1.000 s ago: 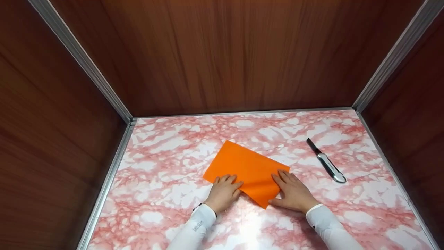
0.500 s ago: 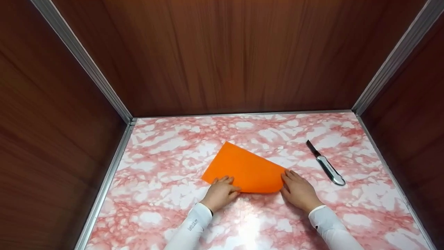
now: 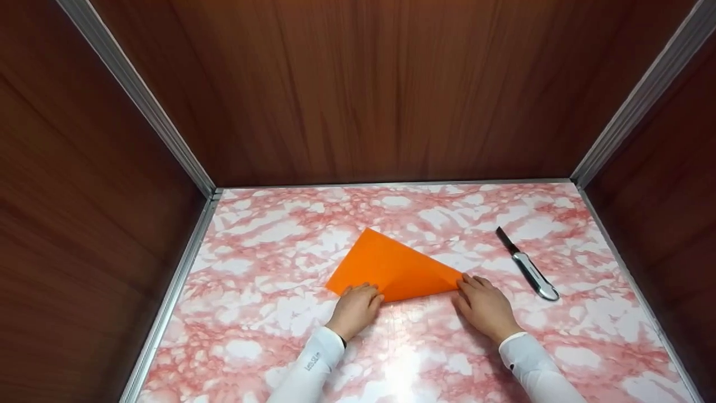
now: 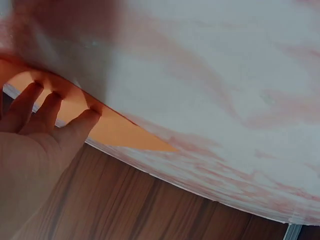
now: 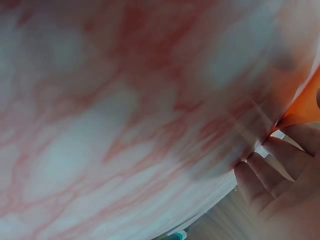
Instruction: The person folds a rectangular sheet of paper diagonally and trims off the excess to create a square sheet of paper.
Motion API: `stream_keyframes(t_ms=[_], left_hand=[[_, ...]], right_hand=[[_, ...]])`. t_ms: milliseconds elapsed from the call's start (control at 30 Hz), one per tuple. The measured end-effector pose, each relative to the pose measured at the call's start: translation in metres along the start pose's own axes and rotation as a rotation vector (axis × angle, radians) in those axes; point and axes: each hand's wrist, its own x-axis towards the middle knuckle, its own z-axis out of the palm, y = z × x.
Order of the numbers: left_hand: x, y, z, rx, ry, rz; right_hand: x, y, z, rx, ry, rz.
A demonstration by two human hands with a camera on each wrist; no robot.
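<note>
Can't really see the right tip of that bright orange, tapering sheet [image 3: 400,268], pinned under relaxed fingers of left hand [image 3: 354,310] and right hand [image 3: 486,307].

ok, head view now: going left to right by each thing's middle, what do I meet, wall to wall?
Left wood panel → left hand → orange sheet → right hand → utility knife → right wood panel.
</note>
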Motion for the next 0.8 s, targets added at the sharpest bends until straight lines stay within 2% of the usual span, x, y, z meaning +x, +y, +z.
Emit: stream_keyframes(t_ms=[167, 333, 500, 800], left_hand=[[0.003, 0.000, 0.002, -0.011, 0.077, -0.045], [0.007, 0.001, 0.002, -0.016, 0.112, -0.084], [0.010, 0.001, 0.003, -0.032, 0.125, -0.141], [0.015, -0.004, 0.006, -0.041, 0.211, -0.205]], right_hand=[[0.001, 0.001, -0.003, 0.075, 0.051, 0.049], [0.001, 0.002, -0.007, 0.170, 0.084, 0.120], [0.001, 0.004, -0.006, 0.189, 0.118, 0.153], [0.001, 0.004, -0.003, 0.223, 0.165, 0.196]])
